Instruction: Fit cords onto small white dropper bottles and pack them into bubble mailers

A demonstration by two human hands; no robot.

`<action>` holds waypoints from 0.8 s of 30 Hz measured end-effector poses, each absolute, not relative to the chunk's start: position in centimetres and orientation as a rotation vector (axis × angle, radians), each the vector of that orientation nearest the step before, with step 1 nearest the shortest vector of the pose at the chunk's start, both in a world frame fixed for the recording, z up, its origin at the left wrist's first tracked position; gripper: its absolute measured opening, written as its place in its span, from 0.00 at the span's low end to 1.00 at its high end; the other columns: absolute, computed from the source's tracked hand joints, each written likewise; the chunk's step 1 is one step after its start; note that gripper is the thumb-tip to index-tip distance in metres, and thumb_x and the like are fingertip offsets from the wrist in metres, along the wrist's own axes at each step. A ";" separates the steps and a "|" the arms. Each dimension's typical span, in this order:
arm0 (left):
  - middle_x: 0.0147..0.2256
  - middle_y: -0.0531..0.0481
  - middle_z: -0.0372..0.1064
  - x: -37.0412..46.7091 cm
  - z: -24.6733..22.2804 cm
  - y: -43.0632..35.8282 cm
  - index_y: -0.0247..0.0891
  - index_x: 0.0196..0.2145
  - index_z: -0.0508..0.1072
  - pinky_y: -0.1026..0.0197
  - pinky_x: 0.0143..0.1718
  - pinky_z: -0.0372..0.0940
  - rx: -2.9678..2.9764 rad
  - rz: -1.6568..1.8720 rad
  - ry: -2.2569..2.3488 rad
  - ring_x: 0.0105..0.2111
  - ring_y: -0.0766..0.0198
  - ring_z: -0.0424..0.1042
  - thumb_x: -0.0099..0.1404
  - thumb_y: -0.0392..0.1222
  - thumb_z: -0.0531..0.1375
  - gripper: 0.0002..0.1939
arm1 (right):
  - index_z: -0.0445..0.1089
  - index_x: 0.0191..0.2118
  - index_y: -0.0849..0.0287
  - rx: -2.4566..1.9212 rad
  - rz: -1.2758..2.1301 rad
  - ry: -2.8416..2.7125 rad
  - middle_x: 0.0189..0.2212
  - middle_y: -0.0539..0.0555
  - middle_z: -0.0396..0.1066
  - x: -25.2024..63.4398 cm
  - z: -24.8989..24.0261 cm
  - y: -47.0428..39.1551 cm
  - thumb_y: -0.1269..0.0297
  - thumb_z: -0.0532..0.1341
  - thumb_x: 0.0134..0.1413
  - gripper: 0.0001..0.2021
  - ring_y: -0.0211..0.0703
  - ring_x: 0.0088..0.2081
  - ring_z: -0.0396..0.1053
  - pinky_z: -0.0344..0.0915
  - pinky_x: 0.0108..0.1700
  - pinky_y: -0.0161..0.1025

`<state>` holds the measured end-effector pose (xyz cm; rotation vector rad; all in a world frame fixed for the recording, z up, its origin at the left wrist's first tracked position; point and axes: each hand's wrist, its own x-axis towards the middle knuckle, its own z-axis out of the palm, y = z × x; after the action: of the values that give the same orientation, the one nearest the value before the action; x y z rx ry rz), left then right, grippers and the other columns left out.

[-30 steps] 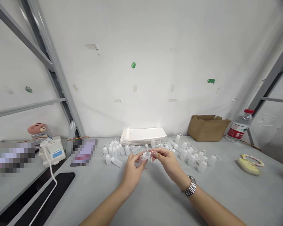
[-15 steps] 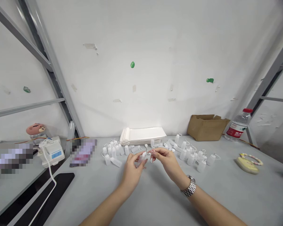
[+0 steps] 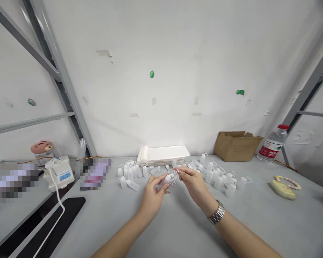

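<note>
Between the thumb and fingers of my left hand (image 3: 151,193) is a small translucent squeeze bottle (image 3: 168,178), tilted with its top toward the right. My right hand (image 3: 195,184) pinches at a thin white cap strap (image 3: 174,172) beside the bottle's top; its fingertips partly hide it. A small white ring dangles just below. Behind and left of my left hand stand several similar bottles (image 3: 130,174), and one lies on its side (image 3: 132,185). More bottles with looped straps (image 3: 230,190) are gathered to the right of my right hand.
A stack of white trays (image 3: 167,153) rests against the wall. To its right are a cardboard box (image 3: 235,147) and a red-capped water bottle (image 3: 272,144). A yellow case (image 3: 282,190) with a beaded loop lies at right, a white power box (image 3: 59,173) at left.
My right fingertips have shifted slightly to the right, away from the bottle's top. More of the bottle's top and the ring now shows. My left hand keeps its hold.
</note>
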<state>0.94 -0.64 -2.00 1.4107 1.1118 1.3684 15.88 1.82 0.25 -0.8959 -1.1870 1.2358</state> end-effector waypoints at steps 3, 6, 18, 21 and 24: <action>0.32 0.51 0.59 1.1 -2.0 -0.8 0.39 0.40 0.73 0.56 0.33 0.72 1.393 1.351 1.051 0.34 0.63 0.66 0.54 0.45 0.59 0.16 | 0.76 0.28 0.57 -0.811 1.416 -1.096 0.26 0.52 0.70 15.7 -0.1 1.9 0.58 0.67 0.36 0.10 0.37 0.27 0.60 0.59 0.33 0.38; 0.32 0.51 0.58 1.2 -1.9 -0.9 0.38 0.40 0.73 0.57 0.33 0.71 1.392 1.342 1.043 0.34 0.62 0.66 0.53 0.44 0.59 0.16 | 0.76 0.28 0.57 -0.751 1.503 -1.049 0.26 0.52 0.70 15.6 -0.3 2.1 0.59 0.68 0.35 0.10 0.37 0.27 0.61 0.58 0.34 0.38; 0.32 0.51 0.58 1.1 -2.2 -0.7 0.39 0.40 0.73 0.58 0.32 0.72 1.432 1.335 1.064 0.32 0.64 0.66 0.54 0.42 0.59 0.14 | 0.75 0.28 0.58 -0.712 1.637 -0.989 0.23 0.50 0.68 15.7 -0.9 2.3 0.62 0.67 0.37 0.08 0.35 0.26 0.60 0.58 0.34 0.35; 0.32 0.51 0.58 1.1 -2.2 -0.7 0.39 0.40 0.73 0.58 0.32 0.71 1.430 1.333 1.081 0.32 0.64 0.66 0.54 0.42 0.59 0.15 | 0.75 0.27 0.59 -0.692 1.659 -0.966 0.23 0.50 0.68 15.7 -0.9 2.3 0.63 0.68 0.37 0.08 0.33 0.26 0.59 0.58 0.34 0.34; 0.32 0.51 0.59 1.1 -2.1 -0.8 0.39 0.40 0.73 0.58 0.32 0.71 1.434 1.335 1.092 0.32 0.64 0.66 0.53 0.43 0.59 0.15 | 0.75 0.27 0.60 -0.681 1.668 -0.957 0.22 0.50 0.68 15.7 -0.9 2.3 0.63 0.68 0.37 0.08 0.33 0.25 0.59 0.57 0.33 0.33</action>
<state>1.10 -0.76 -2.10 1.4336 1.0922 1.3351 15.69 2.31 -0.87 -0.6813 -0.9569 1.6677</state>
